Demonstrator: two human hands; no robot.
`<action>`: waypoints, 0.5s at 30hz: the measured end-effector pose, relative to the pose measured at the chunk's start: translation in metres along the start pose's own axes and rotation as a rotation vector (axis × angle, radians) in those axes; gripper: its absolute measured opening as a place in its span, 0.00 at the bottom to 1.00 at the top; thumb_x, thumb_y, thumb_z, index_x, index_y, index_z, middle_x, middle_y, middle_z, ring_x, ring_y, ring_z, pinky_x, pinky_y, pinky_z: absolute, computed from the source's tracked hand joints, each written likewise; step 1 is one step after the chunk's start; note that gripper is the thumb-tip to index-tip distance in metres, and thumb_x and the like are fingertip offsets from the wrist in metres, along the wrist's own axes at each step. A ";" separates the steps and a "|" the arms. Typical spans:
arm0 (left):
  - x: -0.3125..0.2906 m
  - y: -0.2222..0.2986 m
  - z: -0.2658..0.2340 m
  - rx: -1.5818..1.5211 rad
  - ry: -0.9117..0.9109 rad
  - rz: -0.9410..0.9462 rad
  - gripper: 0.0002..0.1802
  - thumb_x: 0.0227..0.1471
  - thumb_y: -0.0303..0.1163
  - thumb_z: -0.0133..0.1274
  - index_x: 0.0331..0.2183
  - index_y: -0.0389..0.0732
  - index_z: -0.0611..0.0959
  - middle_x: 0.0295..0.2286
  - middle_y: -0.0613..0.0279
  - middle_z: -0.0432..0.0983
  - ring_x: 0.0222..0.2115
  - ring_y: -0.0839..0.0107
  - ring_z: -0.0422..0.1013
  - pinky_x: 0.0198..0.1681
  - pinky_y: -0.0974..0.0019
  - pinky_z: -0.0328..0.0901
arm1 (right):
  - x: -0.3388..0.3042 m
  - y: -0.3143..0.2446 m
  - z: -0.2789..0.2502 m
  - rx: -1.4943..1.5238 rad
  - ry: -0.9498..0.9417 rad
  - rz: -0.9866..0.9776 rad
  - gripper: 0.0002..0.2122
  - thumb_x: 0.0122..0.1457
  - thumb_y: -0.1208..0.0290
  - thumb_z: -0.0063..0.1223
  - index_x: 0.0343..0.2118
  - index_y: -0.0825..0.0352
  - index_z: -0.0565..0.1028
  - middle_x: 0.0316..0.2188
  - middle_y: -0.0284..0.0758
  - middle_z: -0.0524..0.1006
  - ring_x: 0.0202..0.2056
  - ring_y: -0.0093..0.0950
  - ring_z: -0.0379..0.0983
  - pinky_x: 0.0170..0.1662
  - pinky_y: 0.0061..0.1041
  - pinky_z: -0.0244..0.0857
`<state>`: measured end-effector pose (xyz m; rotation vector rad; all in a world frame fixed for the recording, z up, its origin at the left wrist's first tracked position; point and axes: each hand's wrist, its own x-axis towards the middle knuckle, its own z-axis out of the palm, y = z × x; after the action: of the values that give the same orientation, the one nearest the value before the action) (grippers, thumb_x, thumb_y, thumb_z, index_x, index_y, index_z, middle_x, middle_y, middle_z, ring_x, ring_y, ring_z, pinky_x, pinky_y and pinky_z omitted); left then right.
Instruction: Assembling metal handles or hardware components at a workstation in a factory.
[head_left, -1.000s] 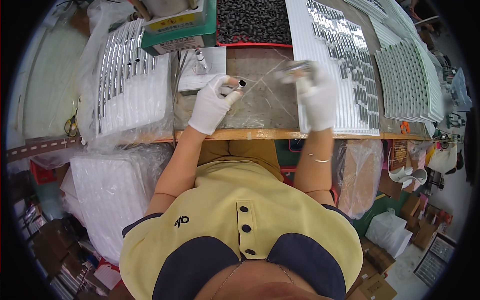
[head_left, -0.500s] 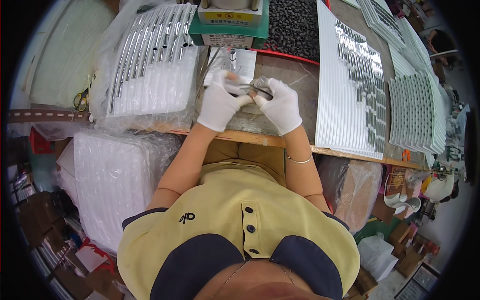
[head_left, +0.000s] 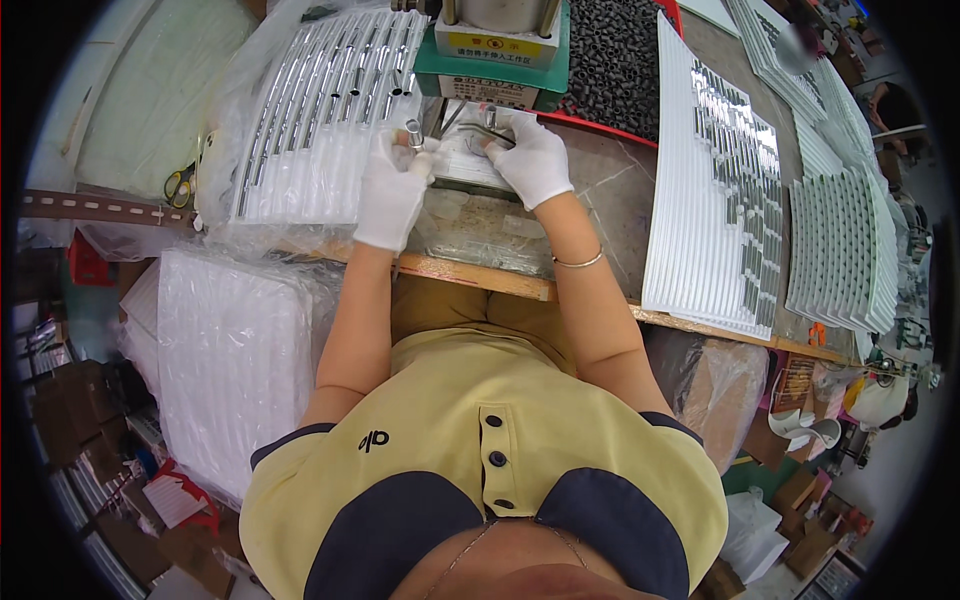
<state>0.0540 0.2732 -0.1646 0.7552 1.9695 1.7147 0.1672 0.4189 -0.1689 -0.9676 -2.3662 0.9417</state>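
My left hand (head_left: 392,195), in a white glove with bare fingertips, is closed on a short shiny metal tube (head_left: 414,132), its open end facing up. To its right, my right hand (head_left: 535,162), gloved alike, grips a thin dark bent rod (head_left: 486,130) that points left; its exact kind is unclear. Both hands are raised in front of a green bench press (head_left: 490,68), just above the near part of the bench. Beyond the rod, a small upright metal post (head_left: 490,115) stands beneath the press, partly hidden by my right hand.
Left, bright metal tubes (head_left: 330,90) lie in white foam sleeves beside yellow-handled scissors (head_left: 180,187). A red tray (head_left: 640,135) of small black parts sits behind. To the right are white ribbed sheets (head_left: 690,230) bearing metal pieces. The bench's wooden edge (head_left: 480,277) runs before me.
My hands, close together before, have parted and moved farther forward toward the press. The left now holds the tube up at the left; the right keeps the dark rod near the post.
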 end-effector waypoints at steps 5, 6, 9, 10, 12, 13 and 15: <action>-0.025 0.008 -0.008 -0.153 -0.186 -0.108 0.15 0.52 0.24 0.47 0.43 0.35 0.67 0.33 0.55 0.75 0.32 0.73 0.73 0.35 0.74 0.65 | -0.043 -0.002 -0.026 0.095 0.121 -0.011 0.28 0.44 0.61 0.64 0.48 0.66 0.70 0.36 0.42 0.77 0.35 0.31 0.76 0.41 0.26 0.68; -0.027 0.009 -0.008 -0.231 -0.367 -0.142 0.15 0.52 0.24 0.47 0.43 0.35 0.67 0.33 0.55 0.75 0.33 0.73 0.73 0.34 0.75 0.65 | -0.054 -0.006 -0.032 0.538 0.024 0.052 0.27 0.48 0.65 0.63 0.49 0.72 0.69 0.39 0.34 0.76 0.36 0.19 0.71 0.38 0.19 0.67; -0.043 0.027 -0.004 -0.246 -0.648 -0.248 0.12 0.52 0.24 0.49 0.40 0.36 0.68 0.35 0.56 0.74 0.36 0.72 0.72 0.35 0.74 0.66 | -0.079 -0.030 -0.053 0.967 -0.192 0.049 0.24 0.49 0.67 0.62 0.48 0.74 0.70 0.35 0.32 0.76 0.33 0.15 0.68 0.37 0.14 0.65; -0.045 0.025 0.002 -0.207 -0.686 -0.205 0.13 0.50 0.23 0.51 0.39 0.36 0.69 0.33 0.57 0.73 0.36 0.72 0.72 0.35 0.74 0.66 | -0.081 -0.031 -0.059 0.818 -0.248 0.095 0.20 0.50 0.69 0.62 0.44 0.74 0.73 0.31 0.31 0.76 0.31 0.15 0.68 0.35 0.13 0.64; -0.046 0.008 0.017 -0.129 -0.659 -0.072 0.15 0.43 0.23 0.59 0.35 0.38 0.72 0.27 0.63 0.72 0.32 0.74 0.72 0.34 0.73 0.67 | -0.081 -0.017 -0.054 0.673 -0.177 0.070 0.17 0.50 0.70 0.61 0.41 0.73 0.74 0.30 0.30 0.76 0.30 0.15 0.68 0.34 0.14 0.64; -0.046 0.011 0.021 -0.128 -0.659 -0.071 0.15 0.43 0.23 0.59 0.35 0.38 0.72 0.27 0.63 0.72 0.32 0.74 0.72 0.34 0.73 0.67 | -0.082 -0.013 -0.052 0.531 -0.113 0.047 0.14 0.51 0.70 0.61 0.38 0.72 0.76 0.28 0.29 0.76 0.28 0.15 0.67 0.34 0.14 0.64; -0.048 0.020 0.026 0.265 -0.520 0.093 0.20 0.38 0.30 0.64 0.33 0.37 0.73 0.27 0.57 0.77 0.27 0.71 0.74 0.32 0.69 0.68 | -0.086 -0.013 -0.049 0.515 -0.038 0.060 0.11 0.50 0.71 0.61 0.34 0.70 0.77 0.24 0.31 0.75 0.26 0.17 0.67 0.31 0.17 0.64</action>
<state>0.1094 0.2642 -0.1502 1.2560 1.8194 1.1506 0.2480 0.3707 -0.1357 -0.8160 -1.9707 1.5038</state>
